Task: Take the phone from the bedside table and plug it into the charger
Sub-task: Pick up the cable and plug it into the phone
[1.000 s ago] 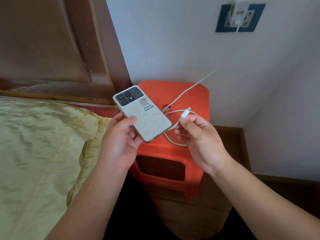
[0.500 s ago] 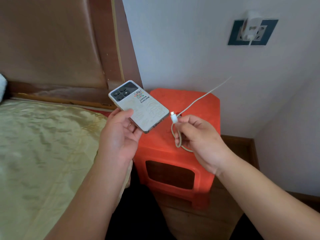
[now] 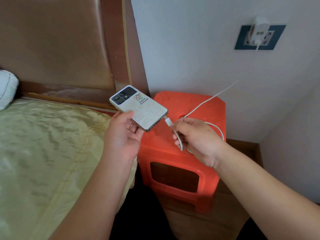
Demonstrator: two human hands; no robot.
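My left hand (image 3: 123,135) holds a white phone (image 3: 138,106) back side up, its camera block pointing away, above the left edge of the orange plastic stool (image 3: 213,108). My right hand (image 3: 195,137) pinches the white charger cable (image 3: 202,104) just behind its plug (image 3: 168,121). The plug tip sits right at the phone's bottom edge, beside the port; whether it is seated I cannot tell. The cable runs up to a white charger (image 3: 258,33) in the wall socket. A loop of cable hangs below my right hand.
A bed with a yellow-green cover (image 3: 43,153) lies on the left against a brown padded headboard (image 3: 60,40). A white pillow corner (image 3: 7,87) shows at the far left. White walls meet in a corner at the right, with brown skirting below.
My right hand has brought the plug left to the phone's bottom edge. The phone has tilted so its port end faces the plug. The view has shifted slightly.
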